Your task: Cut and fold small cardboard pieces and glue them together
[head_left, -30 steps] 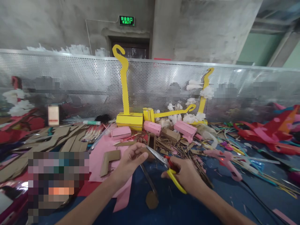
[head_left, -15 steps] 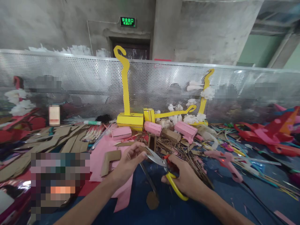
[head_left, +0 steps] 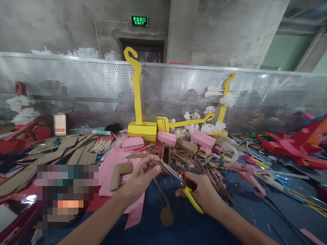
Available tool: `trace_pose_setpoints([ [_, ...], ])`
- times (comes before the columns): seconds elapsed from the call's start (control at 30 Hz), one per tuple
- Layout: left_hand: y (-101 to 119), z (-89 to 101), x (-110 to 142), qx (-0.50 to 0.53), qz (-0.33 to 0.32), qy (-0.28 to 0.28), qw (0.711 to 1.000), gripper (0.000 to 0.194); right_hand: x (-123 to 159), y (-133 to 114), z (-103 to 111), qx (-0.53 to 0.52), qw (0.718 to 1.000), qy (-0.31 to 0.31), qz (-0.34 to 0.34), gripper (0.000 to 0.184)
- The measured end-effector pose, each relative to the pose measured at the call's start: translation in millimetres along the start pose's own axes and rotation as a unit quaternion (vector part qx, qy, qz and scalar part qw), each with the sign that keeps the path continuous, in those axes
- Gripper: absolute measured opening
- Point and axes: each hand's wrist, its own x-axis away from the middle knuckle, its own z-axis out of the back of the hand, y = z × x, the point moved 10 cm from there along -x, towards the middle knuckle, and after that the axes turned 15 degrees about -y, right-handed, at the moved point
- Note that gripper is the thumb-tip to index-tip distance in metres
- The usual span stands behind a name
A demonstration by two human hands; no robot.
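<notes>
My right hand [head_left: 204, 192] grips a pair of scissors [head_left: 188, 194] with red and yellow handles. The blades point up and left, nearly closed, with their tips by the fingers of my left hand [head_left: 145, 175]. That hand is closed in a pinch, and what lies between its fingertips is too small to make out. Below the scissors, a narrow dark strip [head_left: 162, 192] slants down to a brown many-sided cardboard piece [head_left: 166, 216] on the blue table. Left of my left hand, an L-shaped cardboard piece [head_left: 119, 173] rests on a pink sheet [head_left: 106, 185].
Yellow hook-topped shapes [head_left: 138, 95], pink boxes [head_left: 133, 143] and brown cardboard scraps [head_left: 222, 185] lie ahead. A pink glue gun [head_left: 249, 173] with a cord is to the right. Stacked cardboard strips [head_left: 61, 146] cover the left. A perforated metal barrier [head_left: 102, 92] closes off the back.
The scissors have closed: the yellow handle has swung toward the red one and the blades have come together. My left hand stays nearly where it was.
</notes>
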Motion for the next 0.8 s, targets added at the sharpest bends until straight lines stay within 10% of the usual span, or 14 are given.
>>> trace_pose_setpoints([
  [0.8, 8, 21.2, 1, -0.124, 0.020, 0.109, 0.986, 0.025, 5, -12, 21, 0.138, 0.987, 0.081, 0.033, 0.030],
])
